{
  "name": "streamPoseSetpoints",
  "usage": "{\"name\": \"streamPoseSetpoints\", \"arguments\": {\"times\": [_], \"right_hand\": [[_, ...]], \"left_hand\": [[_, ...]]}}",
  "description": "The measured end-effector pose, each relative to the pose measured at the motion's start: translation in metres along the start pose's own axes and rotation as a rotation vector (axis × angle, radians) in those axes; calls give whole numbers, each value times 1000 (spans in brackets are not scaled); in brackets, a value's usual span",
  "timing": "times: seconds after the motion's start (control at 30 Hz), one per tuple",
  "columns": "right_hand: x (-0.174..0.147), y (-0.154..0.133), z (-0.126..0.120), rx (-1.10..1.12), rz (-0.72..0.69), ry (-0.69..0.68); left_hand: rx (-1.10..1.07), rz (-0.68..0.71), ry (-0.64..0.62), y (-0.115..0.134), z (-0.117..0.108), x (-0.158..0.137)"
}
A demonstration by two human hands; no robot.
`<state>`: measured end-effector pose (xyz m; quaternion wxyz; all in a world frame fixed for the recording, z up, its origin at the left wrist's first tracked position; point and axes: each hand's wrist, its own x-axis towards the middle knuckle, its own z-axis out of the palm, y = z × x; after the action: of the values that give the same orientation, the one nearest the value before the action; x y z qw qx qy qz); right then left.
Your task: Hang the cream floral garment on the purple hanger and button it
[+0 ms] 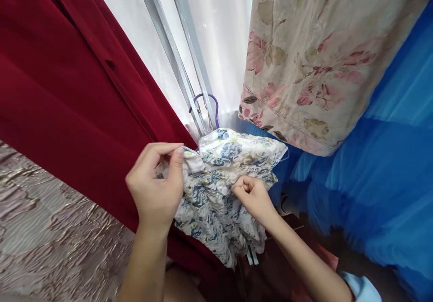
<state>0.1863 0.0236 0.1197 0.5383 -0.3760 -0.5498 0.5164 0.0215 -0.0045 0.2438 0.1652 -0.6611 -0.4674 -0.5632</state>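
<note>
A white blouse (216, 194) with a blue, grey and yellow print hangs in front of me on a purple hanger (216, 108). Most of the hanger is hidden inside the cloth; its hook shows above the collar, by two metal bars. At the blouse's left shoulder edge, my left hand (157, 180) pinches the fabric between thumb and fingertips. My right hand (252, 196) is closed at the middle of the blouse's front, its fingers pinched on the cloth. The fabric below both hands hangs gathered and wrinkled.
Two grey metal bars (179, 40) rise behind the hanger before a white curtain (223, 31). A dark red curtain (84, 90) and a textured wall (61, 230) stand at left. On the right hang a floral garment (304, 67) and blue tulle fabric (382, 176).
</note>
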Motion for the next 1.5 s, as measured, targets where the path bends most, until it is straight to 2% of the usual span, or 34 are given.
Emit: {"name": "streamPoseSetpoints", "arguments": {"times": [0.13,0.27,0.37,0.47,0.67,0.8,0.97,1.03,1.1,1.23,1.33,1.43,1.5], "right_hand": [[-7,-22,13,113,-64,-64],[6,-43,25,57,-138,-26],[17,-46,30,20,-218,0],[21,-46,31,74,-270,-14],[15,-48,25,219,-136,-112],[19,-36,20,133,-83,-122],[4,-6,2,-83,-31,-211],[-12,1,-12,-81,-2,-235],[-29,6,-25,-89,38,-226],[-55,16,-40,-146,110,-240],[-68,32,-38,-180,159,-277],[-77,47,-36,-210,181,-300],[-81,53,-41,-240,181,-317]], "left_hand": [[-44,21,-129,2,5,-10],[-55,36,-148,4,10,-23],[-42,66,-161,4,9,-26],[-35,87,-171,3,7,-26],[38,128,-119,-4,11,-30],[79,117,-46,-4,15,-34],[88,-65,268,3,-1,-16],[58,-109,280,-3,-15,-10],[56,-157,237,-20,-29,-13],[102,-357,227,-74,-50,-55],[-25,-633,214,-108,-47,-102],[-206,-888,154,-113,-30,-147],[-212,-911,33,-100,-15,-170]]}}
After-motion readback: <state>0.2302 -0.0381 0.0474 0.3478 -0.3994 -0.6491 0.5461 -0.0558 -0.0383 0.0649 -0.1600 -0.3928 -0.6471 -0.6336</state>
